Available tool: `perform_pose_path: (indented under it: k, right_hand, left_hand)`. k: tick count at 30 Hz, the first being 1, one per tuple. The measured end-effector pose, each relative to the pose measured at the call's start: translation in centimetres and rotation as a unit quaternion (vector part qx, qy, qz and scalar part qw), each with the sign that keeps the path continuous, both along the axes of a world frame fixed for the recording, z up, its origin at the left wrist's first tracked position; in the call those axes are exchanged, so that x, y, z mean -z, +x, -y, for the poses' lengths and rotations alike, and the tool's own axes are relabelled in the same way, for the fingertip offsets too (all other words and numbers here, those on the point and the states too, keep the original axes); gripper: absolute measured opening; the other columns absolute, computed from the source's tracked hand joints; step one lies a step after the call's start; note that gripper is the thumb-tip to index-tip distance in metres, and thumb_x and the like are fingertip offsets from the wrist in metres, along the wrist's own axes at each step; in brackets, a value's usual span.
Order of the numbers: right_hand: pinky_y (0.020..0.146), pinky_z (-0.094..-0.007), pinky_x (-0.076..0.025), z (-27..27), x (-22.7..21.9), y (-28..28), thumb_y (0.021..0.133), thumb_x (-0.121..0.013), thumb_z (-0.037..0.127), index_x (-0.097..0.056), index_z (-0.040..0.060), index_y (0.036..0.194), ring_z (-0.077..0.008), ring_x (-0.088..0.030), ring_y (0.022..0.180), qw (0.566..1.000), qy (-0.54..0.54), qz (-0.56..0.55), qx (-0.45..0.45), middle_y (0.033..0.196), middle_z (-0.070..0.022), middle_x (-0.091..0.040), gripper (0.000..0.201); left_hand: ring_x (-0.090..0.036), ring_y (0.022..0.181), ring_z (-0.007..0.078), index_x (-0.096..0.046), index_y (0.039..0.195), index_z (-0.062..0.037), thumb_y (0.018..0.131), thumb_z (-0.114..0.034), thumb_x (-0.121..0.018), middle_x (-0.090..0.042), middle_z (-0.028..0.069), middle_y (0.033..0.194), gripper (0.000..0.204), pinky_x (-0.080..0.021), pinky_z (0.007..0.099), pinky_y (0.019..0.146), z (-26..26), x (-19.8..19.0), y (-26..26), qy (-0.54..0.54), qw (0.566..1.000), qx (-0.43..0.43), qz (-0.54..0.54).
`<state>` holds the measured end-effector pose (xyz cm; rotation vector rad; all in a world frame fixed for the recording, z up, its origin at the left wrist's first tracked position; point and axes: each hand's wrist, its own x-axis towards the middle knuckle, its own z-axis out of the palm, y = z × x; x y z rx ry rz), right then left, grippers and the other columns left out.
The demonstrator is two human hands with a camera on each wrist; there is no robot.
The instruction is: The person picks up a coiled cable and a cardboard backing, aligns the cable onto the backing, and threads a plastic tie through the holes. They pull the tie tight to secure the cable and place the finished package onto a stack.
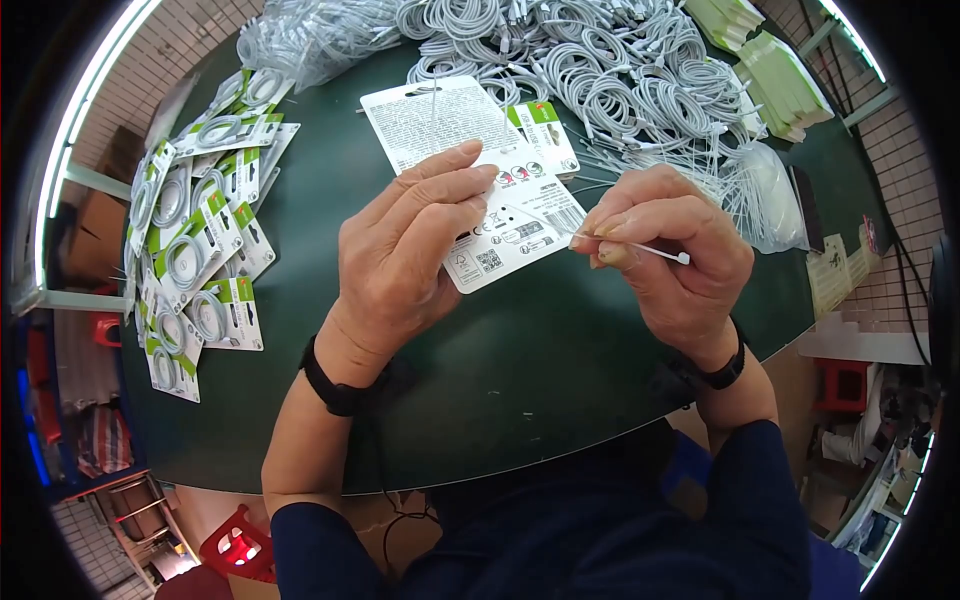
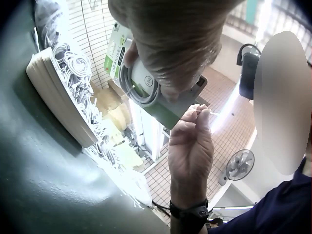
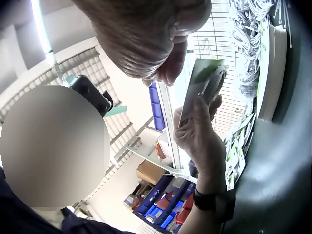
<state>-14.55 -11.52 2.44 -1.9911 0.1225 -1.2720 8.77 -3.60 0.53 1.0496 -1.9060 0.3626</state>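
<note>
My left hand (image 1: 400, 240) grips a printed cardboard packaging card (image 1: 525, 245) whose text side and QR code face up in the head view. On the card's other side, a coiled grey-white cable (image 2: 126, 85) shows in the left wrist view, with fingers around it. My right hand (image 1: 685, 250) is beside the card's right edge. Its thumb and fingertips pinch a thin white cable tie (image 1: 655, 250), with the tie's head sticking out to the right. The tie's thin tail points toward the card; part of it is hidden by the fingertips.
Carded cables (image 1: 195, 255) lie heaped on the left. A large pile of coiled cables (image 1: 600, 85) covers the back of the dark green table (image 1: 480, 400), near loose cable ties (image 1: 700, 165). A stack of cards (image 1: 545, 135) sits behind the held card; more card stacks (image 1: 785, 85) stand back right.
</note>
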Motion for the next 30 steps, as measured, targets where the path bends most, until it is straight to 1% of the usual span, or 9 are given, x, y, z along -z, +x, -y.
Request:
perform_pose_path:
  k: [4, 7, 10, 13, 16, 19, 25, 28, 30]
  right_hand:
    - [0.072, -0.0284, -0.059, -0.4, 0.0, 0.0, 0.084, -0.080, -0.004, -0.069, -0.0006, 0.099, -0.0203, -0.073, 0.084, 0.998, 0.055, 0.019, -0.010, 0.093, -0.0144, -0.073, 0.018]
    - [0.071, -0.0280, -0.058, -0.4, -0.1, 0.0, 0.084, -0.079, -0.004, -0.069, -0.0010, 0.097, -0.0199, -0.073, 0.084, 0.998, 0.055, 0.013, -0.002, 0.093, -0.0143, -0.074, 0.017]
    - [0.071, -0.0280, -0.058, -0.2, 0.0, 0.0, 0.084, -0.079, -0.004, -0.070, -0.0011, 0.095, -0.0195, -0.072, 0.083, 0.999, 0.037, 0.005, 0.007, 0.093, -0.0139, -0.074, 0.015]
    - [0.071, -0.0278, -0.058, -0.3, 0.0, 0.1, 0.083, -0.080, -0.003, -0.070, -0.0013, 0.094, -0.0194, -0.072, 0.082, 0.999, 0.045, 0.008, 0.006, 0.092, -0.0129, -0.074, 0.015]
    - [0.071, -0.0277, -0.058, -0.1, 0.3, 0.2, 0.082, -0.079, -0.005, -0.071, 0.0003, 0.095, -0.0195, -0.073, 0.082, 1.000, 0.029, 0.001, -0.004, 0.093, -0.0122, -0.074, 0.016]
    - [0.070, -0.0279, -0.057, 0.2, 0.4, 0.3, 0.081, -0.078, -0.006, -0.072, 0.0025, 0.095, -0.0193, -0.072, 0.080, 0.998, -0.048, -0.028, -0.001, 0.094, -0.0111, -0.074, 0.018]
    - [0.065, -0.0278, -0.056, 0.5, -0.1, 0.3, 0.079, -0.079, -0.007, -0.072, 0.0036, 0.096, -0.0178, -0.071, 0.076, 0.994, -0.098, -0.045, 0.001, 0.092, -0.0093, -0.072, 0.021]
    - [0.065, -0.0274, -0.056, 0.3, 0.1, 0.1, 0.079, -0.078, -0.007, -0.071, 0.0035, 0.095, -0.0182, -0.071, 0.075, 0.998, -0.061, -0.007, 0.028, 0.091, -0.0091, -0.072, 0.020]
    - [0.065, -0.0280, -0.056, -0.1, -0.3, 0.1, 0.079, -0.077, -0.007, -0.071, 0.0034, 0.094, -0.0189, -0.071, 0.075, 0.998, -0.048, -0.005, 0.028, 0.090, -0.0093, -0.072, 0.019]
  left_hand:
    - [-0.074, 0.109, 0.0375, -0.061, 0.089, -0.0024, 0.075, -0.011, -0.089, -0.077, 0.0172, 0.105, 0.033, -0.060, 0.0403, 0.091, 0.0, 0.0, 0.0, 0.001, 1.000, -0.003, 0.009]
    - [-0.074, 0.109, 0.0372, -0.061, 0.089, -0.0023, 0.075, -0.010, -0.089, -0.077, 0.0171, 0.105, 0.033, -0.060, 0.0402, 0.091, 0.0, 0.1, 0.0, 0.001, 1.000, -0.001, 0.014]
    - [-0.074, 0.109, 0.0369, -0.061, 0.089, -0.0022, 0.074, -0.011, -0.090, -0.077, 0.0172, 0.105, 0.033, -0.060, 0.0401, 0.092, 0.1, 0.2, 0.0, -0.002, 1.000, 0.001, 0.017]
    - [-0.073, 0.109, 0.0370, -0.061, 0.088, -0.0021, 0.073, -0.011, -0.090, -0.077, 0.0173, 0.105, 0.034, -0.060, 0.0402, 0.092, 0.0, 0.1, -0.1, 0.000, 1.000, 0.002, 0.018]
    - [-0.073, 0.109, 0.0374, -0.061, 0.088, -0.0019, 0.072, -0.010, -0.090, -0.077, 0.0174, 0.105, 0.034, -0.060, 0.0405, 0.091, -0.1, 0.0, -0.2, 0.004, 1.000, 0.004, 0.021]
    - [-0.074, 0.109, 0.0376, -0.061, 0.088, -0.0016, 0.073, -0.009, -0.090, -0.077, 0.0176, 0.105, 0.033, -0.061, 0.0406, 0.091, -0.2, -0.2, -0.4, 0.004, 1.000, 0.005, 0.018]
    - [-0.074, 0.106, 0.0378, -0.061, 0.087, -0.0011, 0.073, -0.006, -0.089, -0.077, 0.0180, 0.103, 0.032, -0.061, 0.0408, 0.090, -0.5, -0.8, -1.2, 0.001, 1.000, 0.006, 0.006]
    - [-0.075, 0.105, 0.0375, -0.061, 0.087, -0.0009, 0.074, -0.005, -0.088, -0.077, 0.0180, 0.103, 0.031, -0.061, 0.0408, 0.089, -0.8, -1.3, -1.8, 0.006, 1.000, 0.012, 0.000]
    - [-0.075, 0.105, 0.0372, -0.061, 0.087, -0.0010, 0.074, -0.005, -0.088, -0.077, 0.0179, 0.102, 0.030, -0.061, 0.0406, 0.089, -1.0, -1.6, -2.2, 0.012, 1.000, 0.011, -0.001]
